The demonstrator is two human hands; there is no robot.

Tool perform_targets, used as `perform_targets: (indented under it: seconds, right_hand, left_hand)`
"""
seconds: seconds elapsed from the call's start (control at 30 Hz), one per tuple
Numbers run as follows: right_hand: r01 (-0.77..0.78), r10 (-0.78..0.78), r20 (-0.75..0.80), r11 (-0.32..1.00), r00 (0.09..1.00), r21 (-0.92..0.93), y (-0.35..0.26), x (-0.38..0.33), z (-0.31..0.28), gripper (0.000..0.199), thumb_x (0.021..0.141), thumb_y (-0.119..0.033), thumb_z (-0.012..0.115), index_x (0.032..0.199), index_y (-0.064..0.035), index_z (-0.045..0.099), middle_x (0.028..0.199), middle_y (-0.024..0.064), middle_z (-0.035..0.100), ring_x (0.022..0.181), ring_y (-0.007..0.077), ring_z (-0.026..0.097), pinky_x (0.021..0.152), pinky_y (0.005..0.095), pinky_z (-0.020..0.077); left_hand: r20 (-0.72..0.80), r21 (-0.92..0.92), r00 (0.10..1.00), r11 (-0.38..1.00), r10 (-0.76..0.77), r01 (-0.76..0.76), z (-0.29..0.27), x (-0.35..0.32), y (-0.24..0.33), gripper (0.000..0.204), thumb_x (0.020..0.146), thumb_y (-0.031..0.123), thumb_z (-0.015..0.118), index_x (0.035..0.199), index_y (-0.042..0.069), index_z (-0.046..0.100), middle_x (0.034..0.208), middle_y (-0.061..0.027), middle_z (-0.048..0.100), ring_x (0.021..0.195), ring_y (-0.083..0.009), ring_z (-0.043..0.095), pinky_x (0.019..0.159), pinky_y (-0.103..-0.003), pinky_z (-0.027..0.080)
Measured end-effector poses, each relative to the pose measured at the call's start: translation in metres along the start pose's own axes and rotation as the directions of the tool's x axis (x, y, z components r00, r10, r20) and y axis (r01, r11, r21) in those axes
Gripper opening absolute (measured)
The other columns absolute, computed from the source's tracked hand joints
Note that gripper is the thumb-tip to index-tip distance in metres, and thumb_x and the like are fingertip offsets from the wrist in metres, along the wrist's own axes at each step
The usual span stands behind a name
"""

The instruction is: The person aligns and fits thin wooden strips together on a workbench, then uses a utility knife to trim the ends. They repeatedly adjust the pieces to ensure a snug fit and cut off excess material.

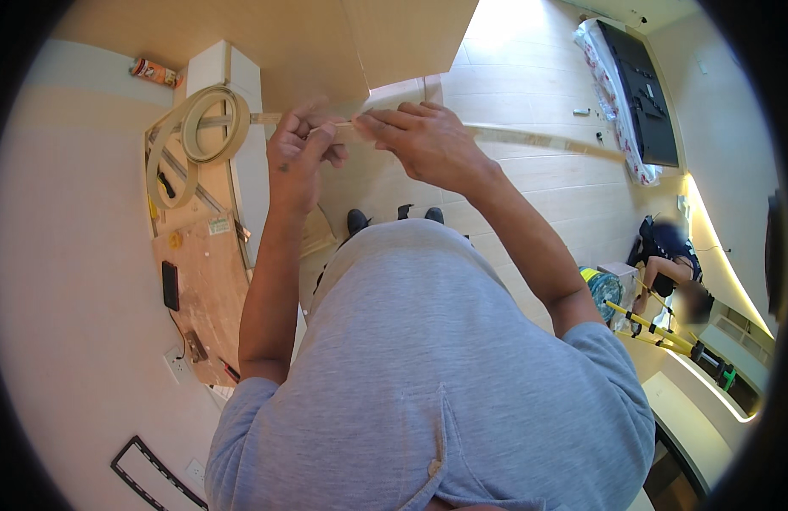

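A thin beige edge-banding strip (538, 139) runs across in front of me, from the left past both hands and out to the right. My left hand (302, 157) is closed, thumb and fingers pinching the strip; its fingertips are slightly blurred. Close beside it, my right hand (432, 145) grips the strip from above, its fingers bent over it and hiding part of it. Left of my hands, a coil of beige banding (213, 126) rests on the workbench (198, 255). A wooden cabinet panel (368, 43) stands just beyond my hands.
On the bench lie a black phone (170, 285) and an orange can (155, 71). A black bracket (155, 477) is at the lower left. At right, a flat black screen (639, 94) rests on wrapping. Another person (670, 264) crouches by a yellow tripod (658, 328).
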State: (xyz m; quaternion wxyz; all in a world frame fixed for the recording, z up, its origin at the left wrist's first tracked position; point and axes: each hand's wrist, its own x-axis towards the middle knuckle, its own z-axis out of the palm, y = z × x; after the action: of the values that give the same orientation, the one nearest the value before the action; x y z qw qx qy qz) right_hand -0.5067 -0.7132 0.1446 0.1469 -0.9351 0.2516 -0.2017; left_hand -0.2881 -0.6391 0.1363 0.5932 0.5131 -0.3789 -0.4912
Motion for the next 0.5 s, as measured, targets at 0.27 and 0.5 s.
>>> perform_targets:
  seconds: [0.27,0.5]
  right_hand:
    - [0.020,-0.020,0.008,0.999,1.000,-0.024,-0.004,-0.004,0.004,0.054,0.090,-0.005,0.067,0.143,-0.0167,0.061,0.134,0.0009,0.069,0.111,0.0242,0.068,0.100,0.0417,0.0519]
    - [0.052,-0.050,0.065,0.998,0.997,-0.026,-0.004,-0.003,0.009,0.043,0.089,-0.011,0.066,0.131,-0.0138,0.068,0.123,0.0035,0.074,0.112,0.0247,0.069,0.095,0.0420,0.0519]
  left_hand:
    - [-0.082,-0.139,0.996,0.990,0.022,-0.034,0.005,-0.008,-0.012,0.045,0.097,0.005,0.060,0.141,0.001,0.054,0.104,-0.0101,0.071,0.073,-0.0134,0.065,0.063,-0.027,0.051]
    - [0.113,0.413,0.958,0.864,0.265,-0.288,0.008,-0.011,-0.006,0.060,0.096,0.006,0.065,0.154,0.004,0.047,0.135,-0.0132,0.066,0.104,-0.0223,0.070,0.089,-0.034,0.056]
